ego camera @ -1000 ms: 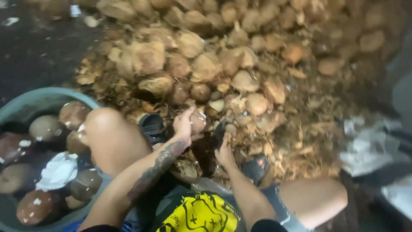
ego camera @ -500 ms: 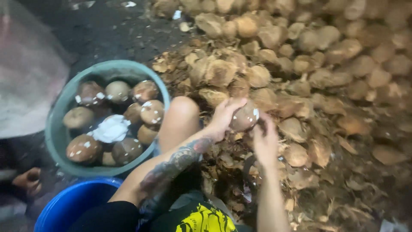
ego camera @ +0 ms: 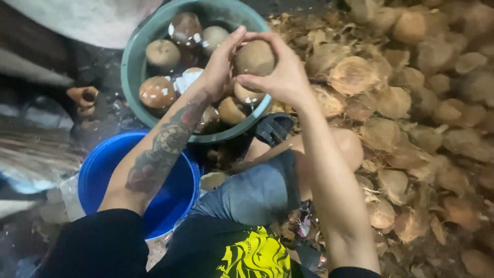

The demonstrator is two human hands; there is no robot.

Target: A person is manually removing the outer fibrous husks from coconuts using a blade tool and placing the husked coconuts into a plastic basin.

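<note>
Both hands gripped a round brown husked coconut [ego camera: 254, 57] at upper centre — left hand [ego camera: 218, 69] and right hand [ego camera: 280, 77] with fingers curled tight around it — above the green plastic basin [ego camera: 135, 49] of peeled coconuts [ego camera: 162, 54], blue bucket [ego camera: 98, 170] lower left.

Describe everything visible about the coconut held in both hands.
The coconut is round, tan-brown and husked, with a dull, slightly rough shell and no visible crack. The left hand cups its left side; the right hand wraps its right side and top. It is held above the rim of the green basin of peeled coconuts. Its underside is hidden.
</note>
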